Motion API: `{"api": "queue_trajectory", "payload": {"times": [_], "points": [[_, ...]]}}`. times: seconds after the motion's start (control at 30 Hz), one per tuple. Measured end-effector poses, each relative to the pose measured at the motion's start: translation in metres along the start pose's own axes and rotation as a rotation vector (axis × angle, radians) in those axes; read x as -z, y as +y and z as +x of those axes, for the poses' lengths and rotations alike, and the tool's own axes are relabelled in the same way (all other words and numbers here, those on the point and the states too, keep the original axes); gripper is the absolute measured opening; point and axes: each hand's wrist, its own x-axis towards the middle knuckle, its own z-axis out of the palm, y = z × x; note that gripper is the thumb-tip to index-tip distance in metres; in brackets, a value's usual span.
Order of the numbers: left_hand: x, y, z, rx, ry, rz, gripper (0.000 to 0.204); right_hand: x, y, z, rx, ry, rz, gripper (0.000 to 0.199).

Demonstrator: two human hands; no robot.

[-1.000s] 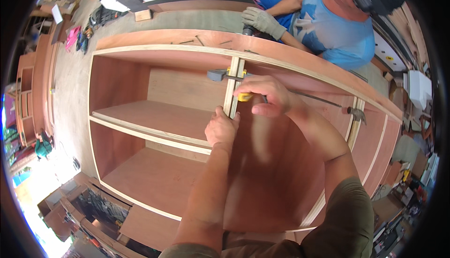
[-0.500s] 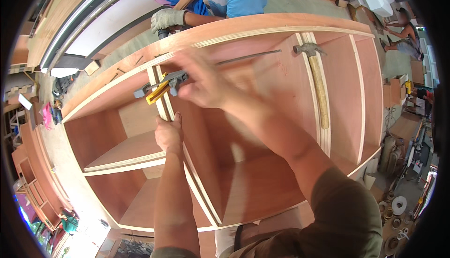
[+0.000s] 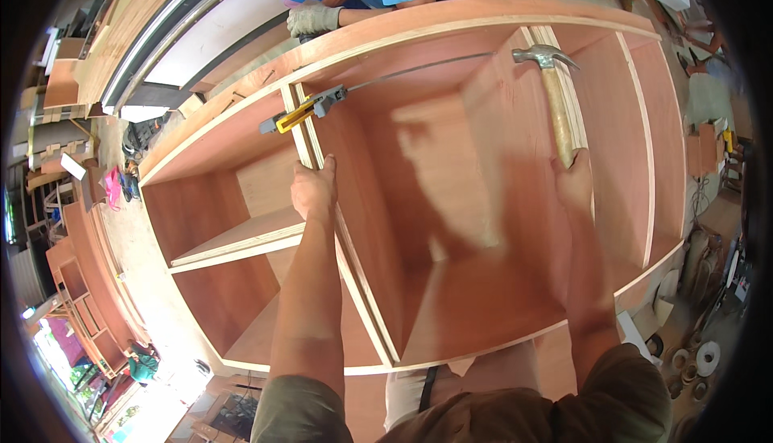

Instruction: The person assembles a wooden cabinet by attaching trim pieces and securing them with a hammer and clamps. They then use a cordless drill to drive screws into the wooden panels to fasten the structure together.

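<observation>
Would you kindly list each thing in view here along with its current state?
Left hand: gripping the edge of the upright divider panel.
Right hand: closed around the hammer handle, blurred.
Hammer: raised, head up over the cabinet.
Bar clamp: seated across the divider's top.
Cabinet: open-faced, lying on its back.
Co-worker's gloved hand: resting on the cabinet's far edge.

My hammer has a tan wooden handle and grey steel head; the cabinet is reddish-brown plywood with pale edges; the clamp yellow and grey.
</observation>
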Motion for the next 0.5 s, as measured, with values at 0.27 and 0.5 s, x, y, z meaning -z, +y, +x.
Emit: {"api": "queue_trajectory", "payload": {"times": [0.27, 0.5], "points": [[0.002, 0.023, 0.029, -0.067, 0.028, -0.017, 0.060, -0.145, 0.018, -0.097, -0.187, -0.739, 0.584, 0.033], [-0.002, 0.029, 0.033, -0.058, 0.002, -0.008, 0.056, -0.403, 0.001, 0.029, -0.454, -0.850, 0.821, 0.021]]}}
